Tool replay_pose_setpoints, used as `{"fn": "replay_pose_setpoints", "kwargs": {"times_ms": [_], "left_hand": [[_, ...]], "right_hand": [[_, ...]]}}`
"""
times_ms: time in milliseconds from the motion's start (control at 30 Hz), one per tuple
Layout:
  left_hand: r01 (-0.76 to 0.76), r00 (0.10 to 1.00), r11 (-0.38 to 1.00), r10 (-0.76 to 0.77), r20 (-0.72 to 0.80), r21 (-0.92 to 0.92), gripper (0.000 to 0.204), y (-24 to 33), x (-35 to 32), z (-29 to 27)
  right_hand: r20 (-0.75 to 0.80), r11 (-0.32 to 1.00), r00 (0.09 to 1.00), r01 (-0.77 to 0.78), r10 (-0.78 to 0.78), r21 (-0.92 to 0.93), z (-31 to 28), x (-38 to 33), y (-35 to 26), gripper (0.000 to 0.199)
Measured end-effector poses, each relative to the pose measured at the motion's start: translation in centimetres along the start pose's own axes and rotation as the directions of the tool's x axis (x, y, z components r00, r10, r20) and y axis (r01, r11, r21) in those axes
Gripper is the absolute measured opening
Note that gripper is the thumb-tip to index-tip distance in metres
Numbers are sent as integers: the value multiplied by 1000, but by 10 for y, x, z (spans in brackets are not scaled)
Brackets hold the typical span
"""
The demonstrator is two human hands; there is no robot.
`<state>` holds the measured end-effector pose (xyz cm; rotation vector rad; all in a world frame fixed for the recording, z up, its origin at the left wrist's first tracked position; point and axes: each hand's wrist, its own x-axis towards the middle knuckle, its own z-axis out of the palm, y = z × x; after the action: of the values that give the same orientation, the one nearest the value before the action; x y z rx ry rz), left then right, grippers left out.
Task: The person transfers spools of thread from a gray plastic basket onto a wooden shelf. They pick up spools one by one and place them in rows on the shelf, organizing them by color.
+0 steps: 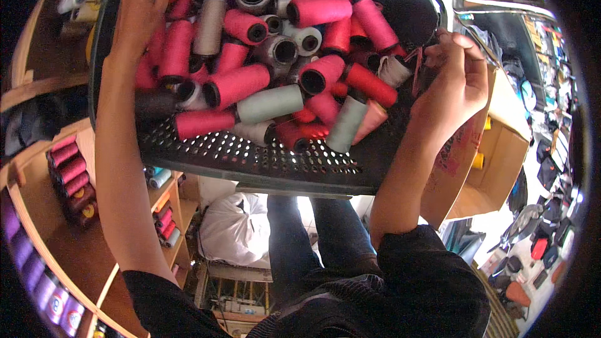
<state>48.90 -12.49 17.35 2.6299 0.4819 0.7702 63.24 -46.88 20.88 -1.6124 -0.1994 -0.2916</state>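
A black plastic basket [250, 178] with a perforated side is tilted in front of me, full of thread spools. Most are pink spools [238, 86], with red spools [370, 84], pale grey-green spools [270, 104] and a beige spool [210, 26] among them. My left hand [139, 15] grips the basket's left side, its thumb reaching over the inside. At the right rim, my right hand [456, 78] is closed with its fingers curled. Loose pink thread [416, 66] hangs beside its fingertips; whether they pinch it or the rim, I cannot tell.
Wooden shelves [100, 238] on the left hold pink, purple and blue spools. An open cardboard box [498, 169] is beyond my right forearm. Below the basket sits a white bag [235, 228] near my legs. Many small items [532, 250] are scattered at far right.
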Motion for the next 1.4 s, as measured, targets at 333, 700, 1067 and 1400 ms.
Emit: {"fn": "replay_pose_setpoints", "kwargs": {"times_ms": [333,700,1067,1400], "left_hand": [[165,843,867,-371,-390,-469,50,55,-52,-72],[148,786,500,-583,-206,-853,56,113,-161,-102],[142,479,125,-877,-43,-982,58,88,-284,-151],[-155,63,17,-998,-27,-988,50,13,-377,-182]], "right_hand": [[229,997,972,-71,61,36,20,-35,-11,9],[795,977,600,-206,89,46,50,-144,-79,29],[845,701,508,-663,163,263,104,-218,-88,38],[957,759,8,-611,290,-225,98,-283,-74,44]]}}
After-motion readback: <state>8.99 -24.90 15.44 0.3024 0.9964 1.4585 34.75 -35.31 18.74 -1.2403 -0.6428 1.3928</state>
